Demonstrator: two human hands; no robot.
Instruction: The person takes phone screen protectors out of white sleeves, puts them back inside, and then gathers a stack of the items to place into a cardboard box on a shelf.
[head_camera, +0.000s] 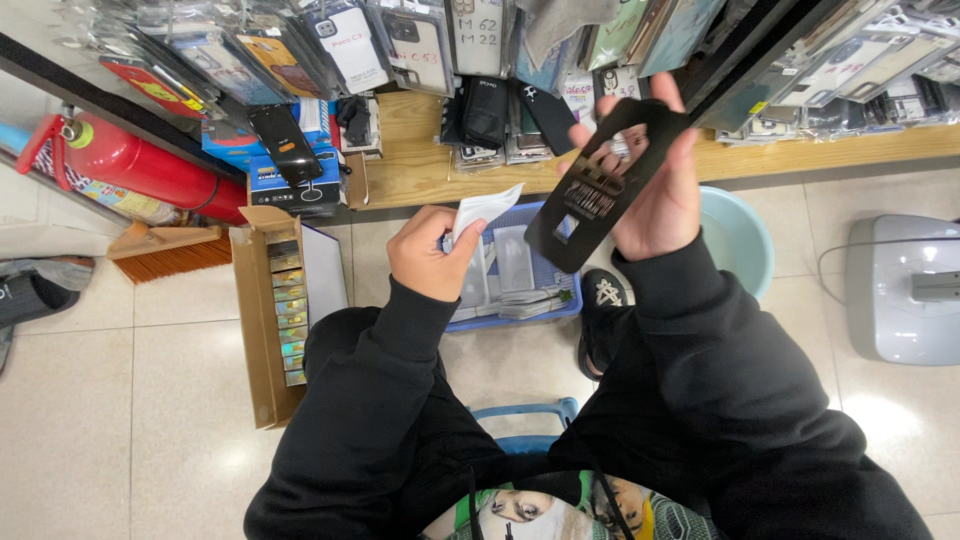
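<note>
Red extinguisher, brush, cardboard box, pale blue basin, grey device on tiled floor.

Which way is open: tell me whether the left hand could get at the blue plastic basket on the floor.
Probably yes. The left hand hovers right above the blue plastic basket with nothing between them, but it pinches a white paper slip, so its fingers are occupied. The right hand holds a black phone case.

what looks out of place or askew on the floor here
A red fire extinguisher lies on its side on the floor under the shelf edge instead of standing. Beside it, a long cardboard box of small packs sits open on the tiles. Nothing looks spilled or broken.
</note>
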